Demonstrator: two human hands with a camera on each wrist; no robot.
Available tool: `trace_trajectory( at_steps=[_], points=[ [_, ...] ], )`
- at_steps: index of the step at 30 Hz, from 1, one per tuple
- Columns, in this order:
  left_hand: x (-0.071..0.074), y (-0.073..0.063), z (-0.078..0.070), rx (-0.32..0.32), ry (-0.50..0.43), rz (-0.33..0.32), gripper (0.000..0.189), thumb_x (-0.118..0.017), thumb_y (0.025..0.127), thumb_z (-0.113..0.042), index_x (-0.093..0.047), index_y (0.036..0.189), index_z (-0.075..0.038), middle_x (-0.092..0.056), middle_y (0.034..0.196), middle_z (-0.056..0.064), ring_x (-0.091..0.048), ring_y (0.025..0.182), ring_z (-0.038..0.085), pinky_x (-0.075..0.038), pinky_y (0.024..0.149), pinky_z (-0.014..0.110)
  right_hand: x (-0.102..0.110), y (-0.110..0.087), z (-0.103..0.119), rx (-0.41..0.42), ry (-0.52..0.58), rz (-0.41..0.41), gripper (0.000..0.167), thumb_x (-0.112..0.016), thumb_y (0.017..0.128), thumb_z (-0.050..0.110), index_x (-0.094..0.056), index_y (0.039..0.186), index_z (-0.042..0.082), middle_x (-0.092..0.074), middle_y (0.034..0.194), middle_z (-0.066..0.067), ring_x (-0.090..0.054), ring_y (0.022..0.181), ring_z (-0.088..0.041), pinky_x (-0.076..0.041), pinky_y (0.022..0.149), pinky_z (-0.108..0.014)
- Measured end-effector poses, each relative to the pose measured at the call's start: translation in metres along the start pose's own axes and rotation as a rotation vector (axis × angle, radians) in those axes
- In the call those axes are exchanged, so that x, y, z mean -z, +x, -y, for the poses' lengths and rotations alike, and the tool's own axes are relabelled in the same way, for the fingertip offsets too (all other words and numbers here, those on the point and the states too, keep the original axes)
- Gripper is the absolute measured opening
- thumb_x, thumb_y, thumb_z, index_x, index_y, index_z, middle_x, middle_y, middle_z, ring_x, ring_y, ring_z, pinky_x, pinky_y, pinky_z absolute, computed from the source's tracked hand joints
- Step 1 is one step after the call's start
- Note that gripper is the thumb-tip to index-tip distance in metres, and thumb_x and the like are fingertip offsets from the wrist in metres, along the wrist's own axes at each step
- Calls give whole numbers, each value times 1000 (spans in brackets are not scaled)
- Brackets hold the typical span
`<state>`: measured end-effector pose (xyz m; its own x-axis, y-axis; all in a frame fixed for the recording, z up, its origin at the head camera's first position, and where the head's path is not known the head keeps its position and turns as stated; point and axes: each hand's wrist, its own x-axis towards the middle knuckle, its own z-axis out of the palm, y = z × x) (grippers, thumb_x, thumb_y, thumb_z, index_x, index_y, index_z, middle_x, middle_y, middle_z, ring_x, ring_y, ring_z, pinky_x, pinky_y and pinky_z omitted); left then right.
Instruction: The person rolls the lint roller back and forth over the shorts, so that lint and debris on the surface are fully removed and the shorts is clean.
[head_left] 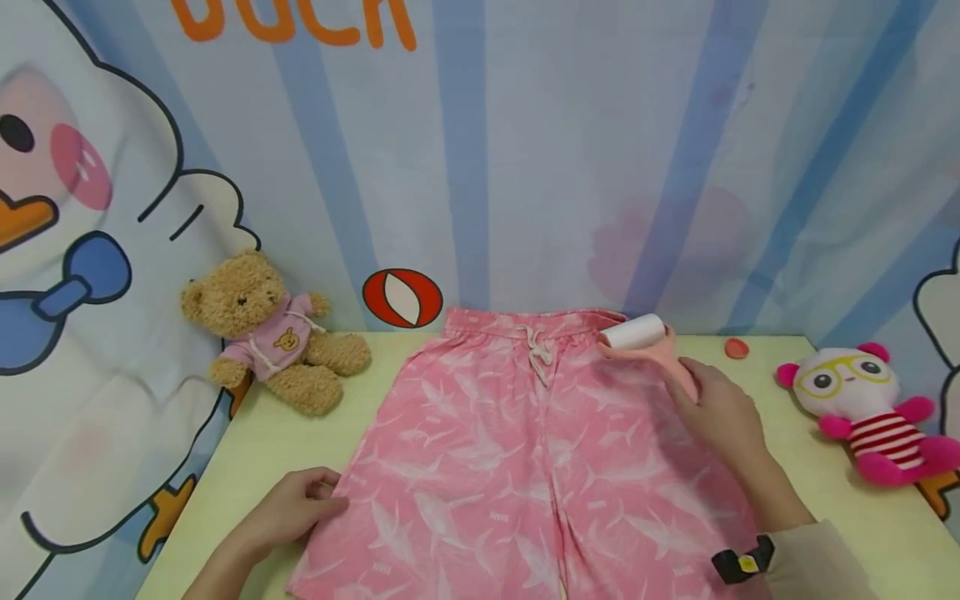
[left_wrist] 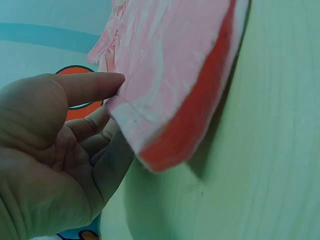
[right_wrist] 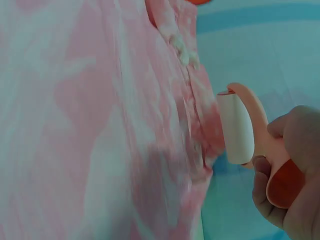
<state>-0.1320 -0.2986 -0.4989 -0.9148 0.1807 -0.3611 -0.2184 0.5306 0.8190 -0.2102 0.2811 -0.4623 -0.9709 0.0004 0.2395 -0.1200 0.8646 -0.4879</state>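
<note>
Pink shorts (head_left: 465,450) with a pale fish-like print and a white drawstring lie spread on the table, waistband toward the back wall. At their left side edge my left hand (head_left: 296,504) pinches the fabric. In the left wrist view the thumb of this hand (left_wrist: 55,145) lies on top, other fingers beneath, and the leg hem of the shorts (left_wrist: 150,100) is lifted. My right hand (head_left: 720,408) grips the peach handle of a lint roller (head_left: 633,333), whose white roll is at the waistband's right end. The right wrist view shows the white roll (right_wrist: 237,127) beside the waistband.
A teddy bear (head_left: 277,333) in a pink top sits at the table's back left. A pink-and-white plush toy (head_left: 873,417) with yellow glasses lies at the right. A small red-orange piece (head_left: 737,347) is near the back edge. Behind hangs a printed cloth backdrop (head_left: 525,167).
</note>
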Motion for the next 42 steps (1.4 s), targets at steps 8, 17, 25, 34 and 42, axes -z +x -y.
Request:
trace_trajectory(
  at_steps=[8, 17, 25, 34, 42],
  points=[
    [1, 1, 0, 16, -17, 8, 34, -73, 95, -16, -66, 121, 5, -69, 90, 6, -63, 79, 20, -51, 68, 34, -44, 2, 64, 220, 63, 102, 49, -68, 101, 28, -60, 142, 2, -69, 122, -17, -68, 94, -30, -52, 79, -52],
    [3, -4, 6, 49, -36, 6, 35, -72, 95, -13, -65, 123, 6, -68, 90, 5, -61, 76, 18, -50, 65, 32, -88, -26, 150, 485, 105, 227, 43, -69, 100, 34, -67, 137, 11, -71, 119, -3, -60, 81, -10, -51, 74, -39],
    [3, -5, 9, 25, -80, 24, 34, -70, 94, -9, -63, 123, 7, -66, 87, 5, -58, 70, 16, -49, 60, 30, -110, -54, 198, 668, 143, 348, 36, -66, 101, 35, -69, 132, 17, -69, 106, 7, -60, 81, -3, -53, 72, -31],
    [4, -5, 8, 17, -95, 29, 37, -68, 92, -6, -62, 125, 9, -66, 89, 6, -59, 73, 18, -49, 60, 31, -122, -70, 224, 736, 96, 423, 34, -61, 102, 39, -69, 131, 24, -69, 113, 13, -64, 95, 1, -54, 79, -28],
    [2, -6, 8, 27, -93, 24, 40, -69, 90, -5, -62, 126, 9, -64, 89, 6, -58, 72, 18, -48, 58, 30, -133, -78, 229, 784, 54, 379, 32, -64, 98, 36, -70, 128, 27, -69, 110, 15, -63, 91, 2, -52, 76, -24]
  ],
)
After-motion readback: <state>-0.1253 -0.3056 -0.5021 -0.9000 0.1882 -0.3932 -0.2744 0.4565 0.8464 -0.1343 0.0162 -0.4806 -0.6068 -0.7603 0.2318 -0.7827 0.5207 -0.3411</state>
